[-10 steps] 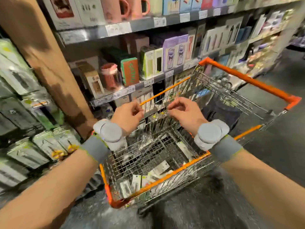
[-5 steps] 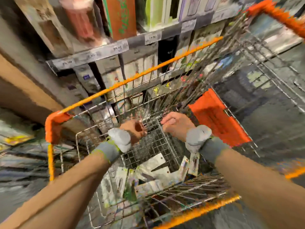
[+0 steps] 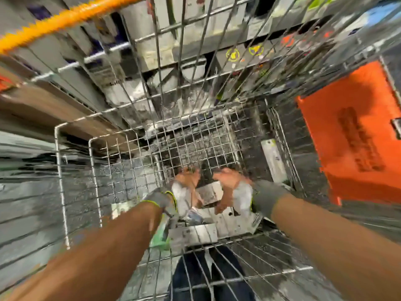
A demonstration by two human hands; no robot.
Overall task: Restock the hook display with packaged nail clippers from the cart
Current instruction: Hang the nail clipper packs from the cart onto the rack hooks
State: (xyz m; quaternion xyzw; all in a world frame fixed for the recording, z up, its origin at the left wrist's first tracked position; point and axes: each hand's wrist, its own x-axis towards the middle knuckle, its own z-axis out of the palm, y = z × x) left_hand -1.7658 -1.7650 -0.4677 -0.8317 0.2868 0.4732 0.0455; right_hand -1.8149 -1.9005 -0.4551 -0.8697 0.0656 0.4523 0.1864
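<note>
I look straight down into the wire cart (image 3: 73,148). Several packaged nail clippers (image 3: 195,233) lie in a loose pile on its mesh floor, and one pack (image 3: 273,161) leans against the right wall. My left hand (image 3: 187,181) and my right hand (image 3: 227,183) are both deep in the basket, close together and just above the pile. A pale pack (image 3: 210,192) shows between them. Motion blur hides the fingers, so I cannot tell whether either hand holds a pack. The hook display is out of view.
The cart's orange rim (image 3: 65,18) crosses the top left. Its orange plastic flap (image 3: 358,137) hangs at the right. Shelves of boxed goods (image 3: 152,46) show through the far wire wall. Grey floor lies on both sides of the cart.
My view has tipped from the shelves down into the cart. Both hands dropped from the cart's top rim to the pile of packs on the floor of the basket.
</note>
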